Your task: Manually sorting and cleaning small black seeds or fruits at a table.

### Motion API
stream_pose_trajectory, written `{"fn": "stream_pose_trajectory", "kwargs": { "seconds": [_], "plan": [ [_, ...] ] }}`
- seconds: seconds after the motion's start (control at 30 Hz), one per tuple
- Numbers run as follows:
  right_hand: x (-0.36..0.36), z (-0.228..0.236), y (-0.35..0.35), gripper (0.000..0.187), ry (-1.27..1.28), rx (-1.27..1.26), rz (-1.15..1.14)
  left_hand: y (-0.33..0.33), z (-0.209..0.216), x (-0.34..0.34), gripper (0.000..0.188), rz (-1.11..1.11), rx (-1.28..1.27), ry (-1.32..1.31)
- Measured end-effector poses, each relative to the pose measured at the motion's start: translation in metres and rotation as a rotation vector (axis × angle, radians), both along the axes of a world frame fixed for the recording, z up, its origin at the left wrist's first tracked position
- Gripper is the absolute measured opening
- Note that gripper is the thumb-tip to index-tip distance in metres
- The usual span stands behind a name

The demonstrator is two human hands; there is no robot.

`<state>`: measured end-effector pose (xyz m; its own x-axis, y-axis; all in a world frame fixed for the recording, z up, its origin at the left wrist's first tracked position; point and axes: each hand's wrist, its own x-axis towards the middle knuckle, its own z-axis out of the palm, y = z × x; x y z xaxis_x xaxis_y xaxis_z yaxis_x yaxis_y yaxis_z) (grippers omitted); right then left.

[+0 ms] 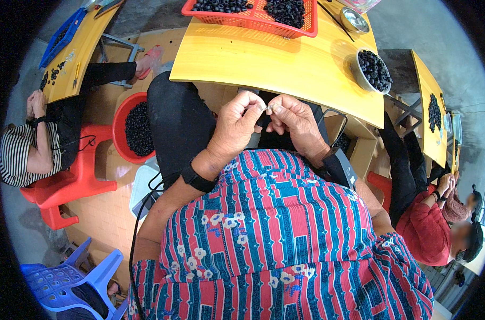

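Observation:
My left hand (236, 121) and my right hand (297, 121) meet fingertip to fingertip over my lap, just in front of the near edge of the yellow table (264, 63). Thumb and forefinger are pinched together on each. A tiny pale bit shows where the tips meet, too small to name. On the table's right side stands a metal bowl (358, 81) heaped with small black ring-shaped parts (375, 68). At the far side is a red plastic basket (248, 22), its compartments holding more black parts.
A small metal dish (353, 20) sits at the far right, beside a dark thin rod (336, 21). Left of my leg is a red basin (118, 128) full of black parts. Co-workers sit at other tables on both sides. A blue chair (72, 288) stands lower left.

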<state>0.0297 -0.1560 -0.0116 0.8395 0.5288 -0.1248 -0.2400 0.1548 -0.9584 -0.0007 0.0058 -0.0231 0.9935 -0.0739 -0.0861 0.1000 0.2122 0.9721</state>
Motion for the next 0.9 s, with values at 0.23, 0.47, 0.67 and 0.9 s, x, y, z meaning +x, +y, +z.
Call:
{"fn": "stream_pose_trajectory", "kwargs": {
  "seconds": [0.23, 0.47, 0.67, 0.9],
  "plan": [
    [0.000, 0.003, 0.001, 0.021, 0.106, 0.075, 0.003, 0.001, 0.009, -0.001, 0.010, 0.042, 0.281, -0.220],
    [-0.001, 0.003, 0.003, 0.020, 0.085, 0.059, -0.009, 0.003, 0.006, 0.001, 0.009, 0.069, 0.366, -0.333],
    [-0.002, 0.000, 0.002, 0.019, 0.003, 0.019, -0.048, 0.003, 0.011, -0.001, 0.008, -0.021, 0.196, -0.121],
    [-0.001, -0.003, 0.002, 0.018, -0.075, -0.039, -0.031, 0.003, 0.007, -0.001, 0.010, 0.008, 0.008, -0.072]
  ]
}}
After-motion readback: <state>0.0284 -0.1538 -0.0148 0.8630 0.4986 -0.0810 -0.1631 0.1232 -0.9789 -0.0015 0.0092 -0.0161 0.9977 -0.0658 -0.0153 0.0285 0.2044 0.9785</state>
